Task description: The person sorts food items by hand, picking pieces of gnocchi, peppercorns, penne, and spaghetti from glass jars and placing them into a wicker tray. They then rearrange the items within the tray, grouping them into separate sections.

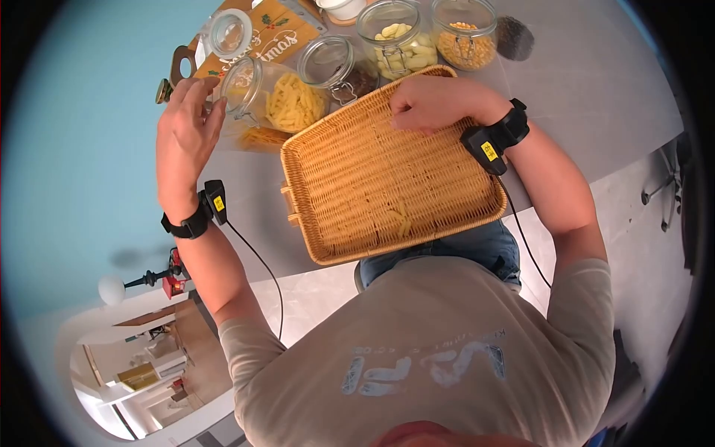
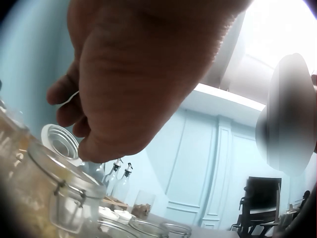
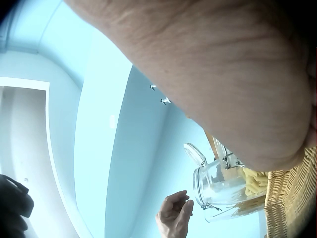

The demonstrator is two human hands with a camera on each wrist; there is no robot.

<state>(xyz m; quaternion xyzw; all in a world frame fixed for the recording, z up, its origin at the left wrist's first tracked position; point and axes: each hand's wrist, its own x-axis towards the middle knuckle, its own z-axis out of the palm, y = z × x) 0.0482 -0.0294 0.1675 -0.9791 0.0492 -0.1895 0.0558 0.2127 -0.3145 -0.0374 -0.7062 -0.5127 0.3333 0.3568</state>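
In the head view, my left hand [image 1: 186, 127] is raised beside the mouth of a glass clip-top jar [image 1: 257, 86] of penne [image 1: 294, 103], with fingers loosely bent and nothing visible between them. The jar's hinged lid [image 1: 229, 35] stands up. My right hand [image 1: 438, 104] hangs over the far right part of a rectangular wicker basket [image 1: 357, 186]. Its fingers curl downward; the palm is hidden, and I cannot tell whether it holds anything. A few pasta pieces [image 1: 402, 221] lie in the basket near the edge closest to my body.
Behind the basket stand jars of dark contents [image 1: 357, 78], pale pieces [image 1: 406, 56] and yellow kernels [image 1: 465, 46]. Long thin pasta [image 1: 261, 138] shows beside the penne jar. A printed wooden board [image 1: 279, 33] is at the back. The basket overhangs the grey table's [image 1: 581, 97] near edge.
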